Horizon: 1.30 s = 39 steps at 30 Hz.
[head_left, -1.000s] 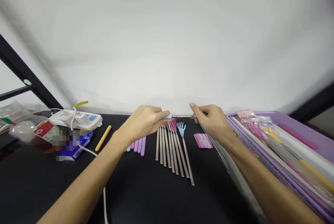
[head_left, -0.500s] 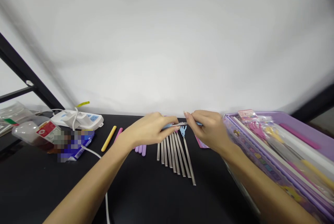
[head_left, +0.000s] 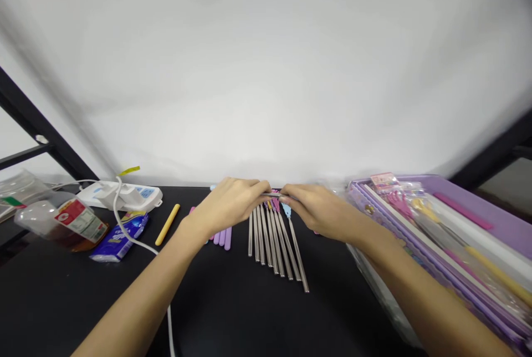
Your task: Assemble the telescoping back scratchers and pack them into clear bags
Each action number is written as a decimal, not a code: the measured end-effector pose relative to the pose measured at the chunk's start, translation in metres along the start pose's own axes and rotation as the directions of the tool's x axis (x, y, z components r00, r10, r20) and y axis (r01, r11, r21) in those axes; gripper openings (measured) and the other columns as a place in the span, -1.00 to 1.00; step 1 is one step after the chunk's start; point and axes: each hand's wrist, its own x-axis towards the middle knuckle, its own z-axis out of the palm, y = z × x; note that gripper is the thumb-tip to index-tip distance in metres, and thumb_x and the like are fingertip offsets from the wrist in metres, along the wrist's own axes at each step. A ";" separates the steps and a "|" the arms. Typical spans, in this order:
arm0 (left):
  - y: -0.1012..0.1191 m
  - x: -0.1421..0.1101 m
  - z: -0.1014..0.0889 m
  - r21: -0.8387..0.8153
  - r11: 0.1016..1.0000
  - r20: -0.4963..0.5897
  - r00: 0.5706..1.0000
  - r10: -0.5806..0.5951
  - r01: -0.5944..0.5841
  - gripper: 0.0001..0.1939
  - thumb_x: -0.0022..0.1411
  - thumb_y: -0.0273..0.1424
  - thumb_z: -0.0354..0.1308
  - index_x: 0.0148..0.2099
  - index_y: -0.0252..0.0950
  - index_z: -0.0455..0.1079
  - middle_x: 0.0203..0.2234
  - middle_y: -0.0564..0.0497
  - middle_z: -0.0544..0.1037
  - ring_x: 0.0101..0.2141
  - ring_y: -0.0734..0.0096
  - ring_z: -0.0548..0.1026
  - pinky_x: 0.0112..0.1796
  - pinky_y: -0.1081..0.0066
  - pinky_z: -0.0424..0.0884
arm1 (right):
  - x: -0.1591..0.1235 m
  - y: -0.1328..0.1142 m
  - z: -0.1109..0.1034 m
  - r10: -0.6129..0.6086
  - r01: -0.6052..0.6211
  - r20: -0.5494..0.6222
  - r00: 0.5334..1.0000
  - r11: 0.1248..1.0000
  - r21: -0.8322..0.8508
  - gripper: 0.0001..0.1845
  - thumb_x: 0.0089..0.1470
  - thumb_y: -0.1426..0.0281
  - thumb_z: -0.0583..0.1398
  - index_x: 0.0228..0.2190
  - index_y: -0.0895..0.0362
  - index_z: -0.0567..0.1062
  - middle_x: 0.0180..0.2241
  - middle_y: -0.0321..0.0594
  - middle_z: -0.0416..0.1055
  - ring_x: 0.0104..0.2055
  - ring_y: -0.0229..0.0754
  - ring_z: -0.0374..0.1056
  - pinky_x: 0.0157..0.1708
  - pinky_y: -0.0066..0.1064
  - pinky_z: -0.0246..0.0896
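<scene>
Head view: black counter (head_left: 233, 318), a purple box (head_left: 440, 184) at right, a fan of metal rods (head_left: 272, 243) mid-counter. Over its far end, the left hand (head_left: 228, 204) and right hand (head_left: 318, 210), fingers pinching, hold a shiny rod (head_left: 271, 194) between them, long axis crosswise, neither hand nearer.

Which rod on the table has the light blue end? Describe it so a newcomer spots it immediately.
On the black table, beside the purple bin, lies a fan of silver rods. Go to its outermost rod on the bin side. Its end is light blue, while its nearest neighbour shows pink.
</scene>
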 end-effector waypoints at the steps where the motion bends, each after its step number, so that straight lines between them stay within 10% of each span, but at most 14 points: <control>1: -0.007 -0.002 -0.004 -0.007 1.000 -0.003 1.000 -0.028 0.028 -0.81 0.43 -0.33 -0.06 -0.11 -0.27 0.35 -0.33 0.00 0.58 -0.41 0.34 0.50 -0.42 0.41 0.23 | -0.002 0.004 -0.004 0.040 -0.040 0.000 0.999 0.999 -0.009 -0.65 0.35 0.18 -0.05 -0.21 0.04 0.47 -0.41 -0.24 0.51 -0.40 -0.14 0.39 -0.37 -0.34 0.12; 7: -0.014 -0.007 -0.017 0.106 0.989 -0.093 0.991 -0.096 0.105 -0.86 0.35 -0.42 -0.04 -0.12 -0.24 0.32 -0.32 0.00 0.56 -0.38 0.32 0.50 -0.40 0.39 0.23 | -0.009 0.019 -0.024 0.101 -0.100 -0.032 0.994 0.994 0.045 -0.66 0.31 0.15 -0.01 -0.14 -0.05 0.52 -0.26 -0.27 0.58 -0.27 -0.10 0.44 -0.34 -0.36 0.12; 13: -0.001 -0.006 -0.012 0.089 0.991 -0.153 0.984 -0.088 0.103 -0.55 0.40 -0.06 -0.13 0.04 -0.28 0.35 -0.34 -0.04 0.57 -0.38 0.29 0.51 -0.38 0.37 0.25 | -0.007 0.020 -0.028 0.187 -0.191 -0.046 0.981 0.977 -0.090 -0.49 0.18 -0.06 0.06 -0.57 0.06 0.32 -0.65 -0.35 0.27 -0.58 -0.24 0.14 -0.51 -0.39 -0.11; 17: -0.016 -0.008 -0.019 0.120 0.955 -0.283 0.931 -0.229 0.272 -0.53 0.42 -0.09 -0.15 -0.21 -0.31 0.45 -0.44 -0.04 0.55 -0.43 0.34 0.46 -0.41 0.37 0.19 | -0.008 0.032 -0.030 0.299 -0.337 -0.179 0.937 0.910 -0.241 -0.39 0.10 -0.09 0.10 -0.69 0.06 0.09 -0.74 -0.36 0.06 -0.63 -0.25 -0.07 -0.52 -0.36 -0.23; 24: 0.005 0.008 -0.011 0.241 0.965 -0.350 0.937 -0.015 0.105 -0.50 0.46 -0.21 -0.24 -0.34 -0.32 0.42 -0.51 -0.05 0.47 -0.42 0.33 0.39 -0.39 0.33 0.16 | -0.006 0.034 -0.030 0.406 -0.430 -0.163 0.899 0.889 -0.160 -0.41 0.13 -0.04 0.05 -0.73 0.07 0.15 -0.73 -0.32 0.08 -0.61 -0.22 0.01 -0.51 -0.35 -0.25; 39: -0.031 -0.008 -0.021 0.257 0.874 -0.479 0.840 -0.255 0.412 -0.48 0.44 -0.21 -0.16 -0.55 -0.29 0.28 -0.68 0.00 0.32 -0.58 0.41 0.28 -0.48 0.36 -0.05 | -0.027 0.060 -0.052 0.462 -0.478 -0.123 0.878 0.854 -0.205 -0.38 0.09 -0.07 0.08 -0.77 0.05 0.13 -0.76 -0.36 0.00 -0.64 -0.24 -0.04 -0.50 -0.35 -0.23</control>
